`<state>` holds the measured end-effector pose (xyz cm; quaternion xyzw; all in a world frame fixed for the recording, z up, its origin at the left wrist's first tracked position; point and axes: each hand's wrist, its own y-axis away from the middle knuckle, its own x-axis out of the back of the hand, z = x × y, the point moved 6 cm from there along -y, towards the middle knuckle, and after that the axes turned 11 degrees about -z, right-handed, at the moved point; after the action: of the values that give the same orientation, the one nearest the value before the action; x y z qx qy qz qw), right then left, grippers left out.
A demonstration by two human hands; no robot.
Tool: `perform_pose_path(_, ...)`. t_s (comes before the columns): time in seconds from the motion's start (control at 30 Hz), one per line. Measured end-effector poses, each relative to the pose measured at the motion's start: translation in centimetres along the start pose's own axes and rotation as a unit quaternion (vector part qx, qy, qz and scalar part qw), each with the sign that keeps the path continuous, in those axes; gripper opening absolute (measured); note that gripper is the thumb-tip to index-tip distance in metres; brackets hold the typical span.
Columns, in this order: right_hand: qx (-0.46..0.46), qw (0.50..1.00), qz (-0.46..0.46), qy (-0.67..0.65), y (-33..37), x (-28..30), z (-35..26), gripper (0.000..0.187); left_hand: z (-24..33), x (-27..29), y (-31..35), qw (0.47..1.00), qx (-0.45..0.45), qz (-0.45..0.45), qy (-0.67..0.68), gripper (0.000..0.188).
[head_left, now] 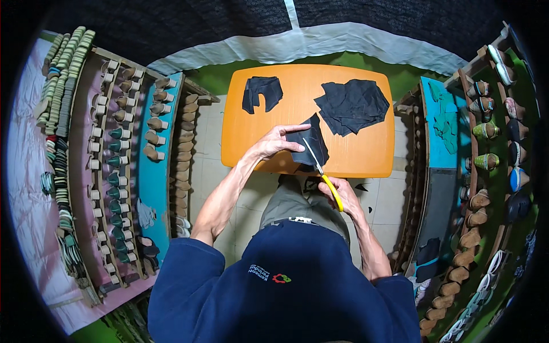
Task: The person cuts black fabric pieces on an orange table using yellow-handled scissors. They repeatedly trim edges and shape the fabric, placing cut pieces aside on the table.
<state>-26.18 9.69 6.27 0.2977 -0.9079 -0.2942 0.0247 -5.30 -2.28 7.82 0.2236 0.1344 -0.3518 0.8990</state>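
Observation:
My left hand [278,143] pinches a piece of black fabric [318,137] by its left side, over the near edge of the orange table [240,137]. Yellow-handled scissors [333,193] are in my right hand [345,195], with their blades lying against the fabric and pointing up and left. Faint light lines run across this piece. How far the blades are apart is hard to make out. Beyond it, to the right, lies a rumpled pile of black fabric pieces [354,106]. A cut black piece with a notch [263,93] rests at the table's far left.
Racks of shoe lasts [117,166] stand on the left, beside stacks of striped items [66,86]. On the right, a rack holds shoes and lasts [486,131]. Green scraps [443,123] lie on a blue surface. A dark curtain with a white border [343,40] hangs behind the table.

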Motion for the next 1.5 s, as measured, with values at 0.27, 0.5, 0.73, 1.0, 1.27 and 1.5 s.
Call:
perform_pose_path(0.27, -0.011, 1.0, 0.007, -0.011, -0.5, 0.1, 1.1, 0.047, -2.2, 0.9, 0.0, 0.999, 0.021, 0.015, 0.022, 0.069)
perform_pose_path(0.5, -0.038, 0.999, -0.028, -0.009, -0.7, 0.1, 1.7, 0.047, -2.9, 2.8, -0.2, 0.997, 0.073, -0.025, 0.008, 0.06)
perform_pose_path(0.73, -0.033, 0.992, -0.099, -0.068, -1.8, -0.2, 3.5, 0.044, -3.0, 3.0, -0.7, 0.989, 0.11, -0.054, -0.087, 0.061)
perform_pose_path(1.0, -0.035, 0.99, -0.078, -0.11, -1.8, -0.2, 2.8, 0.043, -3.9, 3.1, -1.1, 0.992, 0.108, -0.033, -0.055, 0.059)
perform_pose_path(1.27, -0.032, 0.989, -0.07, -0.125, -1.3, 0.1, 2.5, 0.039, -3.8, 2.9, -0.9, 0.994, 0.102, -0.033, -0.029, 0.058)
perform_pose_path(1.5, -0.03, 0.989, -0.077, -0.12, -1.6, 0.1, 3.7, 0.044, -3.9, 2.8, -0.7, 0.997, 0.076, -0.013, -0.009, 0.061)
